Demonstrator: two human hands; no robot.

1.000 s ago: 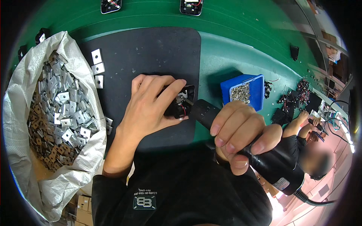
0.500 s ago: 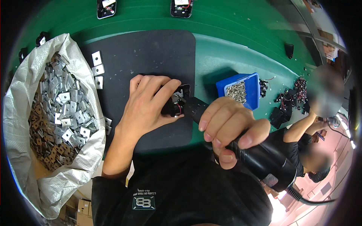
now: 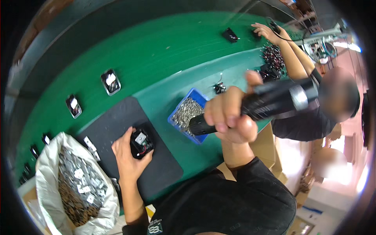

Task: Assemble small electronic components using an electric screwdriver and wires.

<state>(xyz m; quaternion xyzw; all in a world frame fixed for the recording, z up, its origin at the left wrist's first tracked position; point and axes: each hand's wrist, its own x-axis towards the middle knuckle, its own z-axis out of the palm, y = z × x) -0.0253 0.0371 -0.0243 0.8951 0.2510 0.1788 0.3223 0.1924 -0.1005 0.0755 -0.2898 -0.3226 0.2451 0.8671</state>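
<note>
My left hand (image 3: 130,161) is closed around the sides of a small black plastic housing (image 3: 136,150) on the dark mat (image 3: 119,117). A pale square metal plate with a hole (image 3: 141,138) and a red wire show inside the housing. My right hand (image 3: 235,117) is wrapped round a black electric screwdriver (image 3: 274,100), blurred by motion. The screwdriver's nose reaches over a blue bin (image 3: 170,120) filled with small silver screws (image 3: 188,111). Its tip is too dark to make out.
A white woven sack (image 3: 47,172) of metal plates stands at the left. Several plates (image 3: 90,144) lie on the mat. Further housings (image 3: 111,83) sit on the green belt (image 3: 156,51). A co-worker's arms (image 3: 291,55) reach in at the right, near a wire pile (image 3: 273,56).
My right hand has drawn the screwdriver off the housing and over to the screw bin. My left hand still holds the housing. The whole view has turned toward the right.
</note>
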